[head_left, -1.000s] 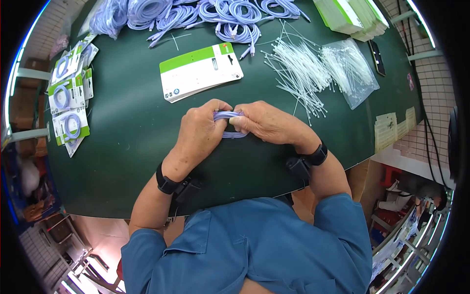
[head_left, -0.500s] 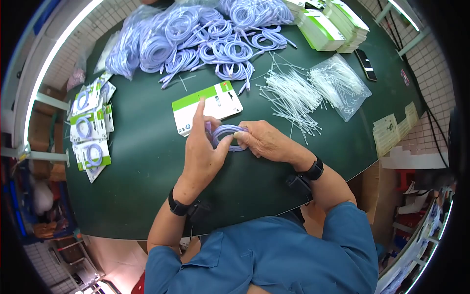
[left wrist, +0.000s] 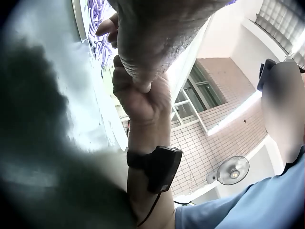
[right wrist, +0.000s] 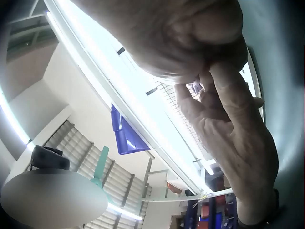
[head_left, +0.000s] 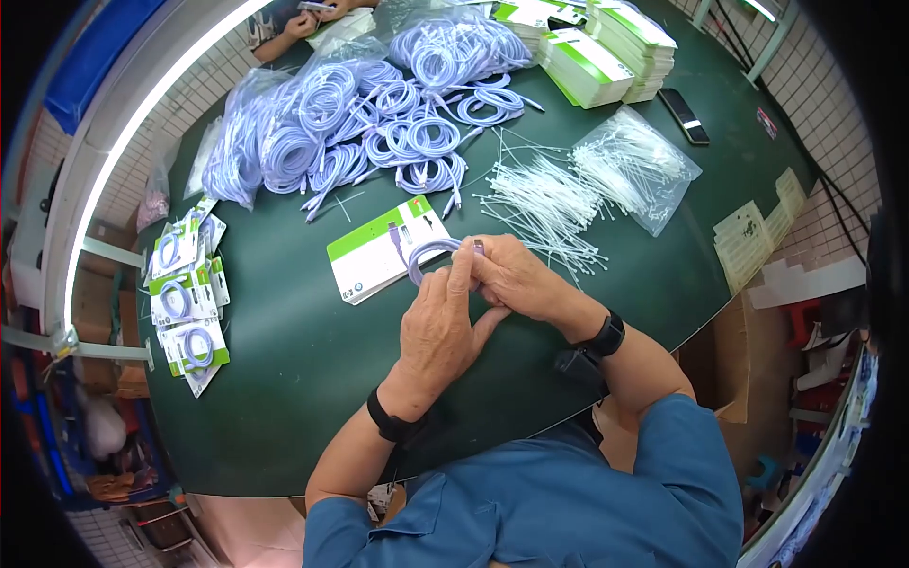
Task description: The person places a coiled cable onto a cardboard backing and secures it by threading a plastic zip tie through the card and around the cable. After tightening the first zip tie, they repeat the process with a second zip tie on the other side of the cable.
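Note:
A loop of lilac cable (head_left: 421, 254) is gripped by the right hand (head_left: 521, 276), whose thumb and fingers pinch it near a metal-tipped plug (head_left: 478, 246). My left hand (head_left: 437, 331) rests its nearly straight fingers against the loop's lower side, beside the right fingertips; its thumb stands apart, below the right hand. Another plug (head_left: 395, 237) sticks up over a stack of white and green cards (head_left: 365, 263). In the right wrist view, a bit of cable (right wrist: 196, 88) shows between the left hand's (right wrist: 243, 138) fingers. The left wrist view shows both hands close together, the loop hidden.
Bagged and loose cable coils (head_left: 327, 95) lie across the back, with card stacks (head_left: 587, 66) beside them. White zip ties (head_left: 544, 199), a clear bag of ties (head_left: 649, 156) and a phone (head_left: 684, 115) lie right. Carded cables (head_left: 189, 303) lie left. Another person's hands (head_left: 301, 24) are behind.
The left hand has turned and moved right, its fingers now against the right fingertips, its thumb lower. A plug has come into sight over the cards. The head view has shifted, showing more of the back.

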